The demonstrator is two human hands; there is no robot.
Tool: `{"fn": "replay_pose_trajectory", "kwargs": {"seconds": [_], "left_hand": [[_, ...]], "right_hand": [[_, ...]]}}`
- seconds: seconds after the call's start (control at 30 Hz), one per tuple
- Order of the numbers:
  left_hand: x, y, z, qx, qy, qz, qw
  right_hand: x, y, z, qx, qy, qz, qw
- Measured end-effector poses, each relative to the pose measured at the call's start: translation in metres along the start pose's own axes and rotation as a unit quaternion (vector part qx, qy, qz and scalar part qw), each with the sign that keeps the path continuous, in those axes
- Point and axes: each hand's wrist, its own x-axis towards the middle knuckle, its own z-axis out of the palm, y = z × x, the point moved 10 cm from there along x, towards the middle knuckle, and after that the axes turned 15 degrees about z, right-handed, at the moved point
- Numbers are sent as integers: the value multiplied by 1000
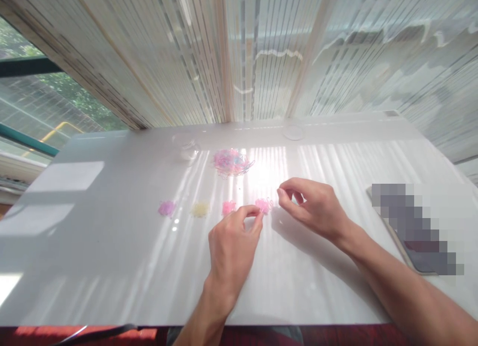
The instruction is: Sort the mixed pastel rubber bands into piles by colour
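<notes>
Table (123, 256): four band piles in a row across the middle, leftmost pile (167, 208), second pile (200, 209), third pile (229, 207), rightmost pile (263, 205); back pile (232, 163) sits behind the row, roughly behind the third. Jar (189, 152) is just left of the back pile, round lid (294, 132) farther back to its right, phone (414, 231) near the table's right side. Curtain (257, 52) hangs behind the table, window (70, 97) at back left.
</notes>
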Motion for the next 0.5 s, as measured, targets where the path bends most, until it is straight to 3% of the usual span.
{"fn": "replay_pose_trajectory", "kwargs": {"seconds": [0.17,0.37,0.5], "left_hand": [[-2,-1,-1,-12,-3,-8,1000],[-2,-5,-22,-33,32,-6,999],[-2,-9,-17,-41,18,-22,999]], "right_hand": [[2,1,1,19,-12,3,1000],[1,0,3,29,-18,3,999],[1,4,7,30,-35,13,999]]}}
